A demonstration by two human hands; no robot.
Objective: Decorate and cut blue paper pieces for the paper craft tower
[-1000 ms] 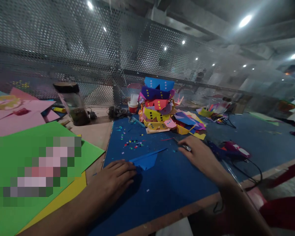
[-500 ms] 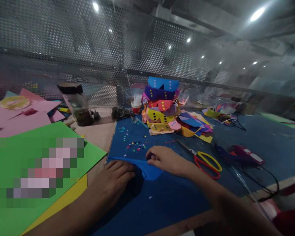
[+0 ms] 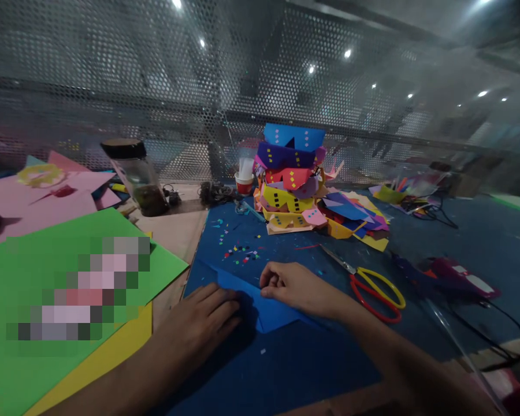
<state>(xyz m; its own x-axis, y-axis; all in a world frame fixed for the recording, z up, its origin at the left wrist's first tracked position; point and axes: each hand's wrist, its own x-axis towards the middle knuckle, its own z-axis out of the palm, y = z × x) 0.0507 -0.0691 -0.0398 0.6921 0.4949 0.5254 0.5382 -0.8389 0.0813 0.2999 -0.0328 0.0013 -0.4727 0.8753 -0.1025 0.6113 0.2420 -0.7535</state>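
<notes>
A folded piece of blue paper (image 3: 260,309) lies on the dark blue mat (image 3: 242,370) between my hands. My left hand (image 3: 208,315) rests palm down on the paper's left part, fingers stretched out, casting a shadow across it. At the paper's far edge, my right hand (image 3: 292,286) has its fingers curled and its thumb close to the index finger, closed on the edge. Part of the paper is hidden under both hands. Scissors (image 3: 375,294) with red and yellow handles lie to the right of my right hand.
Tiny paper bits (image 3: 240,254) are scattered beyond my hands. Behind them stands a stack of colourful paper masks (image 3: 290,202), beside paper scraps (image 3: 355,216). A glue gun (image 3: 459,277) with a cord lies right. Green paper (image 3: 156,271) and a jar (image 3: 147,196) are left.
The blue paper has turned, its right end swinging nearer to me, and more of its surface shows. My right hand has shifted slightly down; the view has turned a little left.
</notes>
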